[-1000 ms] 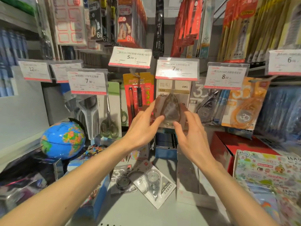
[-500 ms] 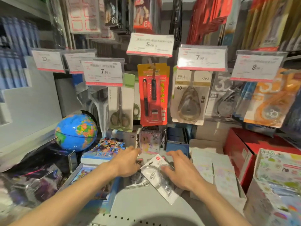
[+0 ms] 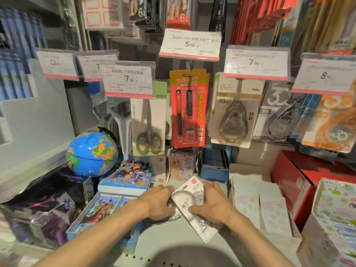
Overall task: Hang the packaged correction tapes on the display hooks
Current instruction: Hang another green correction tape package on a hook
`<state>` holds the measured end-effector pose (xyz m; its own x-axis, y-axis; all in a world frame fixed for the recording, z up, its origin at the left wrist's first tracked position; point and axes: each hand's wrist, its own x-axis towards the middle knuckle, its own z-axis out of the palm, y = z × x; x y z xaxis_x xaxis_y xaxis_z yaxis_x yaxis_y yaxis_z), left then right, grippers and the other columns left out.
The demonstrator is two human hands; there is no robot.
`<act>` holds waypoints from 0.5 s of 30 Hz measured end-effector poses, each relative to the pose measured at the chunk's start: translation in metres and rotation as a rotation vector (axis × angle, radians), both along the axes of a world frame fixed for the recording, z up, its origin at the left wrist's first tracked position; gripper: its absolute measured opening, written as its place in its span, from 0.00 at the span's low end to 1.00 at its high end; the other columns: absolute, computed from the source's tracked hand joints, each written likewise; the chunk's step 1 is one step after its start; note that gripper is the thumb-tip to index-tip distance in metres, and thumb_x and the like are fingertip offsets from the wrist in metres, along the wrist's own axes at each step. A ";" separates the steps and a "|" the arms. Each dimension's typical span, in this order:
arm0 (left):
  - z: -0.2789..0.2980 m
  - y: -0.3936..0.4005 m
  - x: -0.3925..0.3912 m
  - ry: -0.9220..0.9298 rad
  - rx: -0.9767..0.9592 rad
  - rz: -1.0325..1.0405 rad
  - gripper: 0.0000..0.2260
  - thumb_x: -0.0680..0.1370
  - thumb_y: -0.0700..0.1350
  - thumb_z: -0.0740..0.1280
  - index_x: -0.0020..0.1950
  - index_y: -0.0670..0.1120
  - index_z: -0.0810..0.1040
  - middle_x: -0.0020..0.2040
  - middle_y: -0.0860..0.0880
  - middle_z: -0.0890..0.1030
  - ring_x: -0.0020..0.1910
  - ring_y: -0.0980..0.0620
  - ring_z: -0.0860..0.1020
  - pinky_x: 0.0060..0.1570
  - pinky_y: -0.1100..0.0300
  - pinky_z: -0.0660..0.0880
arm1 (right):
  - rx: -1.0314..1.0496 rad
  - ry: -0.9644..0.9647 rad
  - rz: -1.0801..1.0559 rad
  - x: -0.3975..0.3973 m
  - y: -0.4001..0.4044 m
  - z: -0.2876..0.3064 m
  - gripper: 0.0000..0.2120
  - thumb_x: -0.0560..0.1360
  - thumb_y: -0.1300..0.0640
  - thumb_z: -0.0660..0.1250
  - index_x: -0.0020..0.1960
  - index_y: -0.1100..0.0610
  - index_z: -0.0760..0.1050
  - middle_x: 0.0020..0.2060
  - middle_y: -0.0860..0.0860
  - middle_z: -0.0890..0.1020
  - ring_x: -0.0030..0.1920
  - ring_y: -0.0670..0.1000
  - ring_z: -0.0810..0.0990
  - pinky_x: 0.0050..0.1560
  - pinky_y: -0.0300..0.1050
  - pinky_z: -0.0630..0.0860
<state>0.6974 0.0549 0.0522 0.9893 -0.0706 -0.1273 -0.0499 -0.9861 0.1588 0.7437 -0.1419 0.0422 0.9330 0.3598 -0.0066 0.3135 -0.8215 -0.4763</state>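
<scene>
**White pack under the right hand, its hook up and beyond**

Both hands are down on the grey shelf (image 3: 173, 245), working at loose blister packs. The right hand (image 3: 212, 206) lies on the white correction tape pack (image 3: 185, 201), thumb curled against its near side and fingers over its far side — a grip that looks closed on the card, though the fingertips are hidden. The pack's long axis runs diagonally: its hang-hole end points up and away at the left, its clear blister end toward the person at the right. The left hand (image 3: 157, 202) rests just beside it, fingers curled over a darker pack (image 3: 174, 215) that is mostly covered; whether it has a true hold I cannot tell.

The hooks stand well above and behind the hands. A beige 40 m correction tape (image 3: 234, 116) already hangs under the 7.90 price tag (image 3: 256, 63), slightly right of the held pack; grey and orange tapes (image 3: 331, 130) hang further right. The lift will probably call for turning the card upright, hole end topmost.

In the way — the jutting price tags. Hanging scissors (image 3: 149, 128), a red pen pack (image 3: 187, 110) and a globe (image 3: 91, 152) stand to the left.
</scene>
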 end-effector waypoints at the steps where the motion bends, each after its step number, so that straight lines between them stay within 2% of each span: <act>1: 0.000 0.001 0.000 -0.032 -0.038 -0.010 0.23 0.74 0.53 0.65 0.68 0.50 0.71 0.61 0.43 0.77 0.62 0.41 0.75 0.60 0.51 0.73 | 0.037 -0.009 -0.013 0.000 0.001 0.001 0.31 0.64 0.43 0.76 0.63 0.50 0.70 0.55 0.51 0.70 0.56 0.52 0.74 0.56 0.47 0.74; 3: 0.000 0.006 0.000 -0.117 -0.164 -0.011 0.17 0.74 0.50 0.63 0.61 0.49 0.75 0.58 0.46 0.80 0.59 0.44 0.76 0.57 0.52 0.74 | 0.112 -0.025 -0.045 -0.001 0.001 0.005 0.31 0.64 0.44 0.76 0.62 0.49 0.69 0.55 0.49 0.69 0.51 0.49 0.72 0.49 0.44 0.71; 5: 0.003 0.009 0.002 -0.160 -0.417 0.021 0.14 0.76 0.46 0.64 0.62 0.51 0.75 0.55 0.50 0.82 0.56 0.49 0.79 0.56 0.53 0.76 | 0.208 -0.030 -0.072 -0.001 -0.001 0.007 0.33 0.63 0.44 0.77 0.62 0.49 0.67 0.56 0.49 0.71 0.50 0.47 0.71 0.49 0.42 0.69; 8: 0.009 0.008 0.004 -0.127 -0.891 0.072 0.14 0.80 0.40 0.66 0.64 0.48 0.73 0.44 0.50 0.83 0.43 0.55 0.82 0.47 0.58 0.78 | 0.406 0.019 -0.099 -0.006 -0.007 0.016 0.35 0.62 0.47 0.80 0.61 0.48 0.64 0.54 0.45 0.78 0.50 0.44 0.80 0.49 0.42 0.77; 10: 0.014 0.004 0.003 -0.117 -1.118 0.102 0.12 0.80 0.38 0.68 0.62 0.44 0.73 0.40 0.48 0.81 0.40 0.53 0.81 0.48 0.53 0.79 | 0.469 0.043 -0.098 -0.012 -0.011 0.024 0.36 0.63 0.49 0.81 0.62 0.49 0.64 0.50 0.43 0.81 0.48 0.43 0.82 0.50 0.43 0.80; 12: 0.019 -0.004 0.001 -0.107 -1.265 0.113 0.11 0.79 0.37 0.69 0.60 0.44 0.74 0.38 0.48 0.82 0.38 0.52 0.82 0.48 0.50 0.83 | 0.499 0.047 -0.095 -0.022 -0.018 0.034 0.34 0.65 0.49 0.81 0.62 0.49 0.64 0.48 0.43 0.81 0.46 0.41 0.83 0.48 0.39 0.80; 15: 0.030 -0.019 -0.006 -0.116 -1.330 0.050 0.08 0.79 0.36 0.68 0.57 0.40 0.75 0.40 0.44 0.85 0.36 0.50 0.84 0.40 0.54 0.83 | 0.543 0.046 -0.100 -0.038 -0.033 0.048 0.31 0.67 0.50 0.80 0.62 0.49 0.65 0.47 0.45 0.82 0.41 0.39 0.83 0.41 0.33 0.78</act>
